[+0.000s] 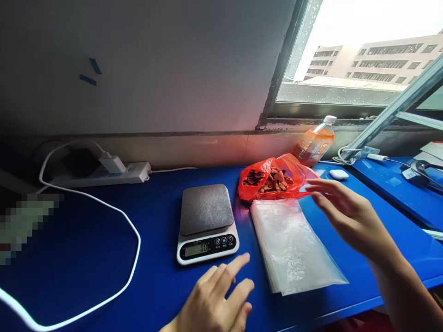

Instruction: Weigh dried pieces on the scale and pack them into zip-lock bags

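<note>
The left hand point(218, 299) is held wide, its fingers loosely spread and free of any object, just in front of the scale point(207, 226); its wrist is cut off by the lower border. The right hand point(344, 212) is held partly wide, thumb apart from fingers, at the right end of the red bag point(296, 170); whether the plastic is touched by the slightly blurred fingertips cannot be told. Dried slices point(276, 180) are seen in the bag's mouth, the lower ones being hidden by its walls. Clear bags point(294, 249) are laid flat in a stack between the hands, in front of the red bag; their number cannot be made out. The scale's small labels are hard to read.

The base of a bottle point(316, 140) is partly hidden behind the red bag, and a white case point(339, 174) is set to the right. At far left, detail is covered by a pixelated patch, and the power strip point(134, 173) is partly lost in shadow.

The blue surface point(159, 286) is bounded behind by the wall point(173, 69); its front edge is crossed by the right forearm. A narrow strip is left between scale and stack, and wider room between scale and the looped cable point(138, 244).
</note>
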### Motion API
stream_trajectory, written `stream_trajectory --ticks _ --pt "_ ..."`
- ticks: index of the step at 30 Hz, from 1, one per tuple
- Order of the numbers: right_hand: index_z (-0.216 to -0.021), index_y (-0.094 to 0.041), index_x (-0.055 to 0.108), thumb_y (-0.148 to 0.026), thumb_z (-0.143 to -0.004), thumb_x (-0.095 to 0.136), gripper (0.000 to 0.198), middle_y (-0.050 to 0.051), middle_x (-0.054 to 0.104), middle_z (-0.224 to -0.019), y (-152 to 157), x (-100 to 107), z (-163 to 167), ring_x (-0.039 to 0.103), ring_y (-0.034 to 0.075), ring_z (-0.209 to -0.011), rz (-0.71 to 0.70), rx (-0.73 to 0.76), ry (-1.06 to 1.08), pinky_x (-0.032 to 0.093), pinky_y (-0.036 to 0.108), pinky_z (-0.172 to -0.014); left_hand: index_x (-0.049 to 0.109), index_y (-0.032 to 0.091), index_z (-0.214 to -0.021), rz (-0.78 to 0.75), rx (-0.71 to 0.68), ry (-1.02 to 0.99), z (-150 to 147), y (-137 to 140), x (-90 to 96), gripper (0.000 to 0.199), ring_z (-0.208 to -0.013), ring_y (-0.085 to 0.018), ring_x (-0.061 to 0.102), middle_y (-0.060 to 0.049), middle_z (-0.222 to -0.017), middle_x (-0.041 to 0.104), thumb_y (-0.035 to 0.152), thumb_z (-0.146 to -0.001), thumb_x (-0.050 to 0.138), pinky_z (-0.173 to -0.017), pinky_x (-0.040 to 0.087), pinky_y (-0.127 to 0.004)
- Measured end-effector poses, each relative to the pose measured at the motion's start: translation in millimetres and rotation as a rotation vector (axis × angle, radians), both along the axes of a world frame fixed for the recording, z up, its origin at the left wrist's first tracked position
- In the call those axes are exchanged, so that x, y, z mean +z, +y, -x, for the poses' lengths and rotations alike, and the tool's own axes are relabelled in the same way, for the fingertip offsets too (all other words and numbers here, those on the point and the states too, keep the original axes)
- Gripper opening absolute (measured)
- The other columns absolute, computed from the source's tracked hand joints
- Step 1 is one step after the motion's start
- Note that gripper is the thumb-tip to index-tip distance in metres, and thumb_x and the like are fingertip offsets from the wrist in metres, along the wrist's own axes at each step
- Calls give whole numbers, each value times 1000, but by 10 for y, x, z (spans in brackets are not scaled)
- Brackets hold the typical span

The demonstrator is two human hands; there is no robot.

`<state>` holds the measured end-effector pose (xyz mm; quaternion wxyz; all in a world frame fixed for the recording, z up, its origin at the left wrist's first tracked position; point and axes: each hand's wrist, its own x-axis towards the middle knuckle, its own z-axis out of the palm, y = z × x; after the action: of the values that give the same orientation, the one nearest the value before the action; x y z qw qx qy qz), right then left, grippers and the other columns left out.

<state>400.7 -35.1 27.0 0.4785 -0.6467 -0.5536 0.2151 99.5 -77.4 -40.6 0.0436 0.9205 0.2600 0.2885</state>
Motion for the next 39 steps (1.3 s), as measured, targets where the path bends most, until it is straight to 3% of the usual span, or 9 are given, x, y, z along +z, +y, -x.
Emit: stream_trajectory --ticks 3,6,10,13,18,27,30,35,39 --pt "-100 -26 70 -42 -81 62 25 9 71 -107 467 23 76 64 31 -101 -2 193 -255 48 49 -96 63 18 -96 -2 -175 -40 2 26 -26 19 -74 -16 65 -13 -115 69 13 -88 46 -65 55 -28" --pt "-89 -22 66 -34 -76 64 18 13 70 -96 943 -135 58 63 32 -94 51 207 -607 47 49 -91 63 19 -95 -19 -288 -3 57 80 -25 19 -69 -15 63 -11 -113 70 9 -87 48 -58 52 -27" --pt "-80 -22 60 -26 -81 57 5 9 69 -86 1195 -319 50 62 26 -83 96 313 -878 44 44 -90 62 19 -94 4 -293 -16 195 143 -10 20 -67 -13 62 -11 -109 70 7 -86 48 -56 51 -25" --pt "-81 -21 59 -21 -82 50 8 9 70 -88 1152 -346 97 61 25 -81 77 331 -910 44 41 -84 61 20 -94 43 -270 -68 268 158 -13 20 -67 -12 63 -9 -105 70 7 -87 47 -59 53 -24" --pt "-84 -20 59 -18 -77 52 10 8 68 -83 1046 -279 71 62 22 -76 67 184 -782 44 31 -66 60 20 -96 123 -250 -117 323 161 -51 23 -71 -12 65 -9 -106 68 5 -82 49 -65 56 -23" --pt "-97 -18 62 -35 -74 63 28 8 72 -89 904 -117 -104 67 20 -76 -10 -25 -146 51 31 -67 60 19 -96 163 -218 -121 349 161 -4 25 -71 -13 65 -9 -110 67 5 -77 51 -64 58 -25" --pt "-79 -18 62 -39 -78 59 21 5 67 -75 708 27 -2 61 17 -65 73 41 -253 45 27 -57 60 19 -98 178 -223 -102 346 148 36 28 -71 -14 65 -9 -110 67 4 -77 50 -63 58 -27" --pt "-69 -20 61 -35 -87 52 25 2 58 -57 232 367 418 48 13 -51 161 132 -737 31 27 -50 61 19 -102 245 -247 -57 367 138 87 28 -73 -16 65 -10 -111 67 6 -78 51 -66 58 -29" --pt "-75 -19 61 -25 -88 52 17 2 64 -66 150 494 870 53 12 -56 247 440 -710 34 25 -53 61 18 -103 269 -263 -25 374 119 115 27 -73 -16 65 -10 -113 67 8 -80 51 -67 58 -30"
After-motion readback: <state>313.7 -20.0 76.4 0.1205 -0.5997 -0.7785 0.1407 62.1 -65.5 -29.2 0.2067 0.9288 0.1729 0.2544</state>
